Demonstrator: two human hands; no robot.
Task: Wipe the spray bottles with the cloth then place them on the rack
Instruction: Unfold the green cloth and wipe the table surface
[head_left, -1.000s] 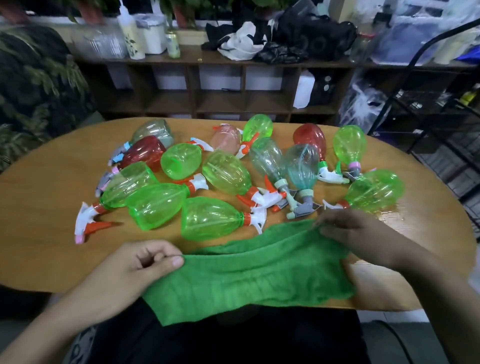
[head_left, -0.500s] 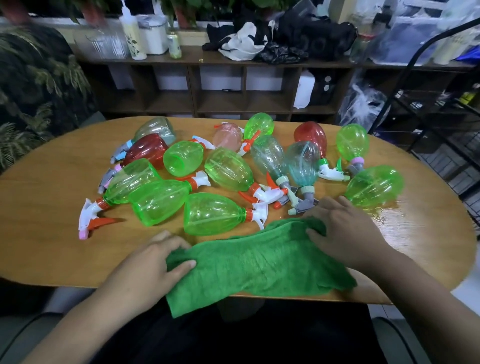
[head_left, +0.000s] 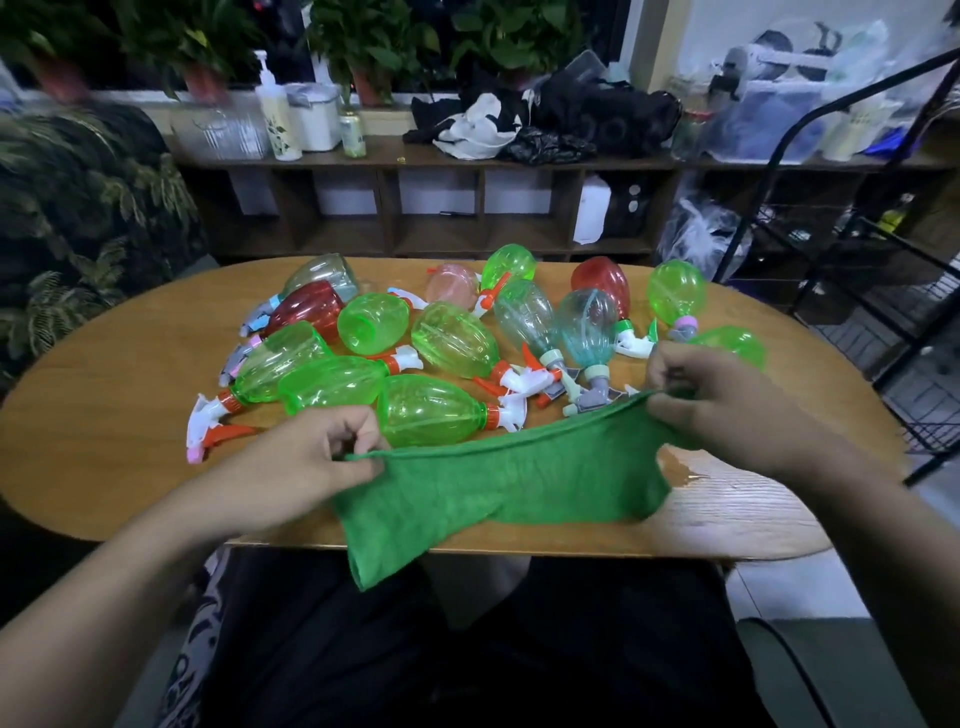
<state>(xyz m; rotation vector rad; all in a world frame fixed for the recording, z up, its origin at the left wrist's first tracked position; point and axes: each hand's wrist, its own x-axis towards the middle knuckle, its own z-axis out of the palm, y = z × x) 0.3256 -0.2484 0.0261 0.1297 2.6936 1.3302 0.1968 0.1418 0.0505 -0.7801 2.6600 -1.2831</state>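
A green cloth (head_left: 498, 483) hangs stretched between my hands over the near edge of the wooden table (head_left: 104, 415). My left hand (head_left: 306, 457) pinches its left top corner. My right hand (head_left: 727, 405) pinches the right top corner, a little higher. Several spray bottles lie on their sides beyond the cloth: a green one (head_left: 431, 410) nearest, a teal one (head_left: 589, 332), red ones (head_left: 309, 312) and a pink one (head_left: 454, 283). Another green bottle (head_left: 732, 343) is partly hidden behind my right hand. The black wire rack (head_left: 852, 270) stands at the right.
A wet patch (head_left: 680, 467) shines on the table by the cloth's right side. A dark wooden shelf unit (head_left: 415, 208) stands behind the table with clothes, containers and potted plants on top. A leaf-patterned seat (head_left: 78, 234) is at the left.
Both hands have lifted the cloth off the table by its top corners and pulled it taut; half a second ago they pressed it flat on the table.
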